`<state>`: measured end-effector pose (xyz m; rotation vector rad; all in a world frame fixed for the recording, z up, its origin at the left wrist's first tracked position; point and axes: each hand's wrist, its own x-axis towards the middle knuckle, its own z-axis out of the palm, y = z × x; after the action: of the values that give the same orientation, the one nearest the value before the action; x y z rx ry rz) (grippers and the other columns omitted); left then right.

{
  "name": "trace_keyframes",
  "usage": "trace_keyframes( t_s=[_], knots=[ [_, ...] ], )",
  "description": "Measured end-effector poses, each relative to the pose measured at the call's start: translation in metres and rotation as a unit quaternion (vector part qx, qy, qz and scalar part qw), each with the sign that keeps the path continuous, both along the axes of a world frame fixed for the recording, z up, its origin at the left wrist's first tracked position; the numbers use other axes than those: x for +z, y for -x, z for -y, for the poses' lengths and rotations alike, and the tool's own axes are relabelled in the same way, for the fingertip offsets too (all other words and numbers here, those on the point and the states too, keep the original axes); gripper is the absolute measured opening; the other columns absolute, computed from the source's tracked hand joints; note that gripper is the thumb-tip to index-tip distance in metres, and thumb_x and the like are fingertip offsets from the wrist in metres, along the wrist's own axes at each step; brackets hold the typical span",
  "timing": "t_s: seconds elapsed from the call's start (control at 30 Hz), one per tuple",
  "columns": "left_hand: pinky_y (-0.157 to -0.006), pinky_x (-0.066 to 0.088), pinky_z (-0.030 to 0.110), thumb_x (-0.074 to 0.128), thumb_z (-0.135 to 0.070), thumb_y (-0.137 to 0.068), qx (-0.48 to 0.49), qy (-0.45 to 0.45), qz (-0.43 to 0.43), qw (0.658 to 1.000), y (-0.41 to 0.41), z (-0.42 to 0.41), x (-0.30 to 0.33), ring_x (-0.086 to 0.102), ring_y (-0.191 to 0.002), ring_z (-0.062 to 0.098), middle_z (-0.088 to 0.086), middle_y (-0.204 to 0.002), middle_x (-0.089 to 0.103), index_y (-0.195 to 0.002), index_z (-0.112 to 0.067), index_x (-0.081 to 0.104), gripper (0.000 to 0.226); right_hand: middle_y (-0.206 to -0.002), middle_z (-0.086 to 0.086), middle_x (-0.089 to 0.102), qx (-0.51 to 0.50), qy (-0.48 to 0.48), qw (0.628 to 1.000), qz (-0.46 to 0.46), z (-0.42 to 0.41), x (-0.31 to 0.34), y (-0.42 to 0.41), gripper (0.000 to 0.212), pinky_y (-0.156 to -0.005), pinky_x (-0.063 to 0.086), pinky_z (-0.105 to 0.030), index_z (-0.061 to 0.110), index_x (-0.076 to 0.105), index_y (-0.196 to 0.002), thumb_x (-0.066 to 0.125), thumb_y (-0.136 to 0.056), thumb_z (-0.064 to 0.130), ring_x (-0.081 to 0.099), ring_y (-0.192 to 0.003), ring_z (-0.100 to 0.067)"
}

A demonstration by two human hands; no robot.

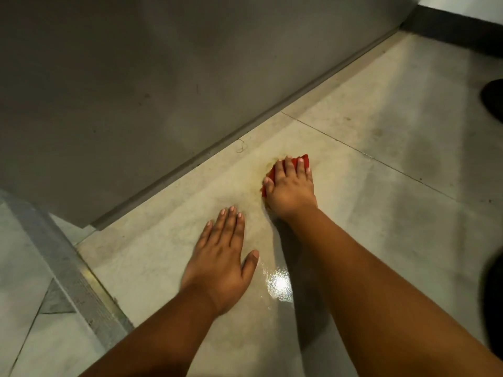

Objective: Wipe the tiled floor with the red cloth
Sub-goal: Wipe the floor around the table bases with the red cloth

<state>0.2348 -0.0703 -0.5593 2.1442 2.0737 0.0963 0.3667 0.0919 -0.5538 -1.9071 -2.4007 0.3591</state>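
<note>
The pale tiled floor (353, 202) fills the middle and right of the head view, with a yellowish smear around the cloth. My right hand (290, 187) presses flat on the red cloth (305, 160), which shows only as a red edge beyond the fingertips and beside the thumb. My left hand (221, 257) lies flat on the bare tile nearer to me, fingers straight and together, holding nothing. A wet glossy patch (280, 284) shines between my two forearms.
A grey wall or panel (136, 91) with a low skirting strip (245, 131) runs diagonally just beyond the cloth. A speckled stone threshold (70, 276) crosses the lower left. Dark shapes (494, 99) sit at the right edge. A black baseboard (457, 31) lies at the top right.
</note>
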Motion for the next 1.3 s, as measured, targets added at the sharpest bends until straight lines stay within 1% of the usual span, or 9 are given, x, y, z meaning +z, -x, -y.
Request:
trace_keyframes(
  t_s=[0.17, 0.37, 0.43, 0.53, 0.6, 0.7, 0.9, 1.1, 1.3],
  knots=[
    [-0.117, -0.015, 0.033, 0.001, -0.060, -0.095, -0.002, -0.014, 0.009, 1.000, 0.000, -0.001, -0.001, -0.031, -0.142, 0.013, 0.000, -0.157, -0.029, -0.149, -0.019, -0.023, 0.072, -0.166, -0.007, -0.001, 0.047, -0.037, 0.998, -0.025, 0.083, -0.004, -0.006, 0.065, -0.122, -0.008, -0.043, 0.017, 0.007, -0.159, 0.012, -0.101, 0.047, -0.013, -0.151, -0.028],
    [-0.117, -0.017, 0.031, 0.001, -0.061, -0.095, 0.001, -0.002, 0.012, 1.000, 0.000, -0.001, -0.001, -0.035, -0.140, 0.012, -0.003, -0.155, -0.034, -0.147, -0.020, -0.028, 0.072, -0.166, -0.008, -0.001, 0.027, -0.017, 0.999, -0.011, -0.003, -0.002, 0.003, 0.062, -0.121, -0.011, -0.042, 0.016, 0.007, -0.158, 0.015, -0.105, 0.046, -0.012, -0.151, -0.029],
    [-0.116, -0.018, 0.030, 0.002, -0.061, -0.096, 0.004, -0.014, 0.023, 1.000, 0.000, -0.002, 0.000, -0.034, -0.140, 0.012, -0.003, -0.155, -0.032, -0.148, -0.021, -0.025, 0.072, -0.166, -0.009, -0.002, 0.015, -0.021, 1.000, -0.010, -0.004, -0.002, 0.006, 0.062, -0.121, -0.011, -0.042, 0.015, 0.006, -0.158, 0.014, -0.105, 0.046, -0.013, -0.151, -0.030],
    [-0.115, -0.013, 0.033, 0.008, -0.062, -0.096, 0.003, -0.021, 0.033, 0.999, 0.001, -0.002, -0.006, -0.027, -0.143, 0.015, -0.002, -0.159, -0.023, -0.151, -0.020, -0.016, 0.073, -0.165, -0.008, -0.007, 0.028, -0.030, 0.999, -0.021, 0.039, -0.005, 0.010, 0.063, -0.121, -0.011, -0.043, 0.016, 0.002, -0.158, 0.014, -0.104, 0.047, -0.017, -0.150, -0.029],
    [-0.116, -0.004, 0.035, 0.012, -0.062, -0.097, 0.003, -0.021, 0.027, 0.999, 0.001, -0.002, -0.008, -0.014, -0.148, 0.018, 0.001, -0.162, -0.009, -0.154, -0.018, -0.004, 0.074, -0.165, -0.007, -0.007, 0.037, -0.037, 0.998, -0.020, 0.067, -0.007, 0.008, 0.064, -0.121, -0.011, -0.043, 0.017, 0.001, -0.158, 0.012, -0.103, 0.047, -0.018, -0.150, -0.029],
    [-0.115, 0.001, 0.036, 0.016, -0.061, -0.098, 0.004, -0.016, 0.023, 1.000, 0.001, -0.002, -0.009, -0.004, -0.149, 0.019, 0.004, -0.162, 0.002, -0.155, -0.015, 0.007, 0.074, -0.166, -0.008, -0.003, 0.033, -0.037, 0.999, -0.010, 0.048, -0.008, 0.010, 0.063, -0.121, -0.009, -0.043, 0.018, 0.005, -0.159, 0.013, -0.103, 0.047, -0.014, -0.151, -0.029],
    [-0.116, -0.020, 0.032, 0.003, -0.064, -0.095, 0.006, -0.010, 0.031, 0.999, 0.000, -0.001, 0.003, -0.037, -0.138, 0.012, -0.004, -0.154, -0.035, -0.147, -0.021, -0.027, 0.074, -0.166, -0.011, -0.003, 0.002, -0.011, 1.000, -0.001, -0.037, 0.001, 0.043, 0.063, -0.122, -0.007, -0.046, 0.014, 0.005, -0.158, 0.013, -0.105, 0.045, -0.012, -0.151, -0.033],
    [-0.117, -0.015, 0.034, 0.005, -0.063, -0.095, 0.003, -0.011, 0.027, 1.000, 0.001, -0.002, 0.001, -0.032, -0.142, 0.012, -0.001, -0.157, -0.028, -0.150, -0.018, -0.019, 0.075, -0.166, -0.008, 0.001, 0.055, -0.045, 0.997, -0.031, 0.026, -0.009, 0.037, 0.062, -0.122, -0.009, -0.042, 0.017, 0.009, -0.158, 0.017, -0.104, 0.046, -0.010, -0.151, -0.028],
    [-0.118, -0.014, 0.036, 0.001, -0.063, -0.095, 0.002, 0.020, 0.009, 1.000, 0.001, -0.001, 0.004, -0.033, -0.141, 0.015, 0.000, -0.156, -0.032, -0.149, -0.018, -0.025, 0.074, -0.166, -0.010, -0.003, 0.030, -0.020, 0.999, 0.006, -0.040, 0.001, 0.049, 0.062, -0.122, -0.007, -0.045, 0.016, 0.005, -0.158, 0.012, -0.105, 0.046, -0.011, -0.151, -0.032]
  ],
)
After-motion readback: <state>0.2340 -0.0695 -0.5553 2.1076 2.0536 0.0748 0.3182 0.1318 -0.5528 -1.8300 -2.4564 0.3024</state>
